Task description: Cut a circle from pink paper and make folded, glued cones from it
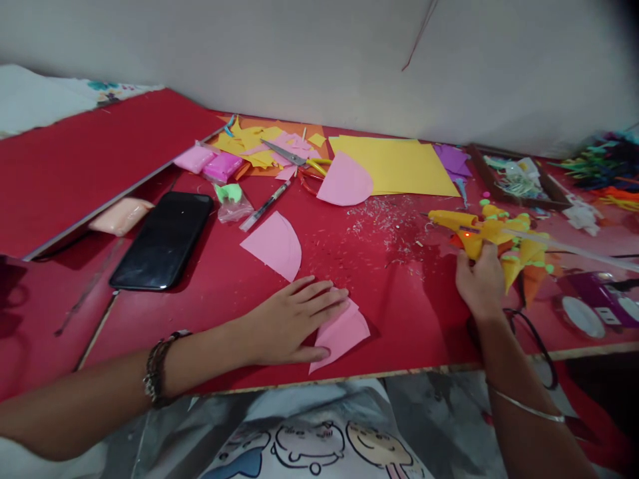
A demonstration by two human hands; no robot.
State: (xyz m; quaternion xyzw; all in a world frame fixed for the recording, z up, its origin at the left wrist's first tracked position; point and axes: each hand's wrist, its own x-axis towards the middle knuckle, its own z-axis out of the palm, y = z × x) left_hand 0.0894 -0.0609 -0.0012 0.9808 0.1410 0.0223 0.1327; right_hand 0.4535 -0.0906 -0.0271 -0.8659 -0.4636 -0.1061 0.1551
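My left hand [292,320] lies flat with fingers stretched out, pressing on a folded pink paper piece [349,330] at the table's front edge. Part of that piece is hidden under the fingers. My right hand [480,283] is wrapped round the handle of a yellow glue gun [452,219]. Its nozzle points left, a red light glows on its side, and a clear glue stick [574,246] sticks out behind. A second pink paper piece [274,245] rests just beyond my left hand. Farther back, a third pink piece [345,179] partly covers the scissors [294,158].
A black phone [162,241] and a pen [265,206] lie left. Yellow sheets [404,163] and paper scraps [249,141] are at the back. On the right are a brown tray [556,193], yellow cones with green balls [534,249], a purple device [606,299] and a black cable [542,339].
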